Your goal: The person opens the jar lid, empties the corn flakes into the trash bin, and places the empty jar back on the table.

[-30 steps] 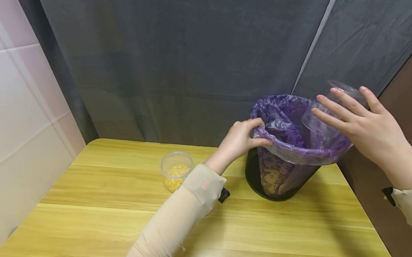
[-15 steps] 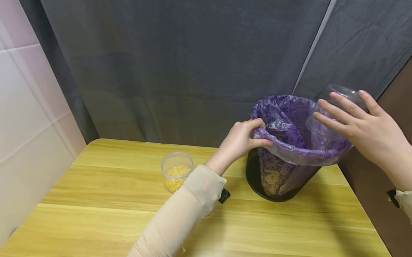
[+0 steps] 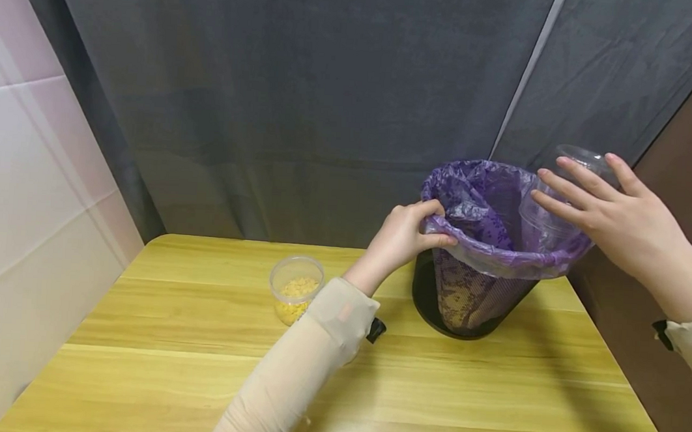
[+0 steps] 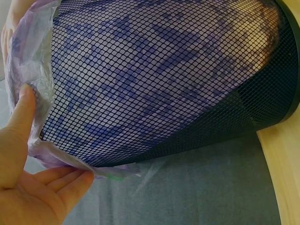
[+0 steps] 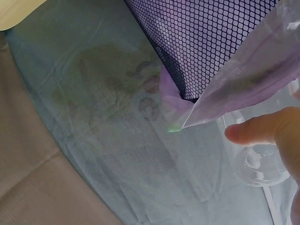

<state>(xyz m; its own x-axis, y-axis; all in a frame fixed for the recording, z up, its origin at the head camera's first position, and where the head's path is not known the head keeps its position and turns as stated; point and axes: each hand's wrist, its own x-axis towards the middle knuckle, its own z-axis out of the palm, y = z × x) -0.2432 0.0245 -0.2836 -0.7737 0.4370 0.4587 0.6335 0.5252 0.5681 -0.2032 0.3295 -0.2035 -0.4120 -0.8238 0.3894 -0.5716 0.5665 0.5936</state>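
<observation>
A black mesh trash bin [image 3: 494,295], lined with a purple trash bag [image 3: 497,253], stands tilted toward the right on the table. Its yellowish contents show through the mesh near the base. My left hand [image 3: 400,235] grips the bag-covered rim at the left, thumb outside. In the left wrist view the thumb [image 4: 26,108] presses on the folded bag. My right hand [image 3: 622,207] holds a clear plastic cup [image 3: 584,157], tipped with its mouth down into the bin. The right wrist view shows the cup's base [image 5: 260,171] beside the thumb [image 5: 248,131]; nothing is visible inside.
A clear round tub [image 3: 296,288] partly filled with small yellow bits sits left of the bin, beside my left sleeve. The wooden table [image 3: 159,310] backs onto a grey curtain [image 3: 304,109]. A brown panel [image 3: 686,162] borders the right side.
My right hand and the cup have shifted slightly right and down, with the cup still tipped over the bin. My left hand keeps its hold on the rim.
</observation>
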